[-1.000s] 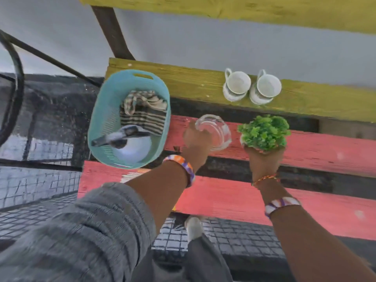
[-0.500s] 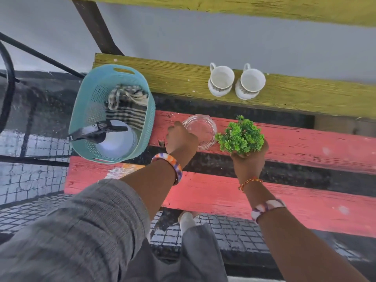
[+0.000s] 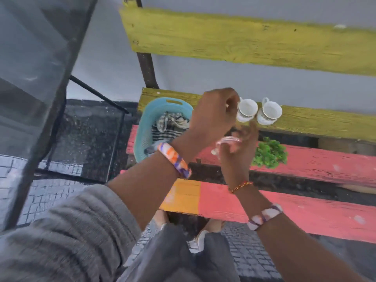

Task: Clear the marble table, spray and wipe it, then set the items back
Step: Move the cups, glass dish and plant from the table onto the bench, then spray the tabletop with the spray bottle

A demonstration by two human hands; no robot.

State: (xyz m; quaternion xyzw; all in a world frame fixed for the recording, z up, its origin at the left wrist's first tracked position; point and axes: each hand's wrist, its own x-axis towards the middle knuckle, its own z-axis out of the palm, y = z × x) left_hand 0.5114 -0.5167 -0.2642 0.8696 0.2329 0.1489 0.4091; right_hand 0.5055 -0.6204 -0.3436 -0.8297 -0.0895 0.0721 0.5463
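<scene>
Viewing the bench, I find my right hand [image 3: 237, 153] gripping the clear round glass dish [image 3: 227, 142] near two white cups [image 3: 258, 111], my left hand [image 3: 211, 117] pinching the left cup's handle.

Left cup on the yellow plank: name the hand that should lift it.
Left. The left hand has its fingers at the handle of the left cup; the right hand grips the glass dish.

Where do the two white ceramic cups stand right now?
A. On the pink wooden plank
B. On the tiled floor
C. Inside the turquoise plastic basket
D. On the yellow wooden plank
D: both white ceramic cups stand side by side on the yellow wooden plank, to the right of the turquoise plastic basket.
</scene>
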